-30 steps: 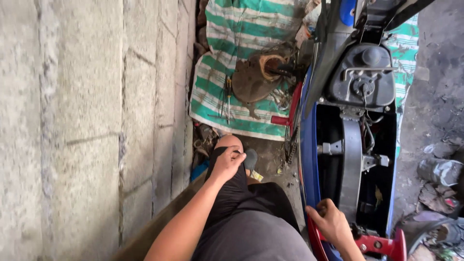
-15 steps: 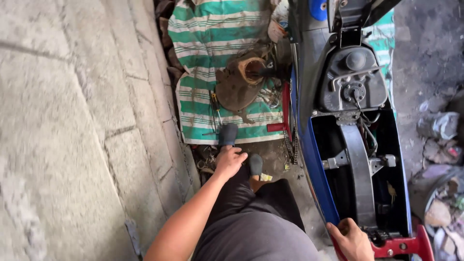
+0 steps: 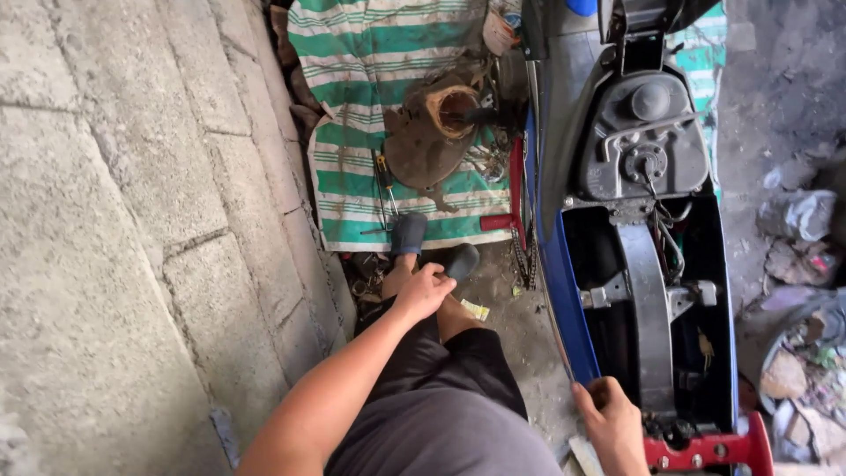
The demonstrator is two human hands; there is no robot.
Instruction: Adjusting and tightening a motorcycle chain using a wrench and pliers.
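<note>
Left hand [image 3: 423, 291]: loosely curled, empty, resting on knee. Right hand [image 3: 612, 423]: gripping blue scooter body [image 3: 564, 291] edge, 5 o'clock; best braced firmly.

Dirt floor [image 3: 520, 326], striped mat [image 3: 361, 115], blue scooter [image 3: 634, 247]

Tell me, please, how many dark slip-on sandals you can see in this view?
2. One dark slip-on sandal is on the foot at the striped mat's edge; the other sits just right of it, beside the left hand. None seems hidden.
</note>
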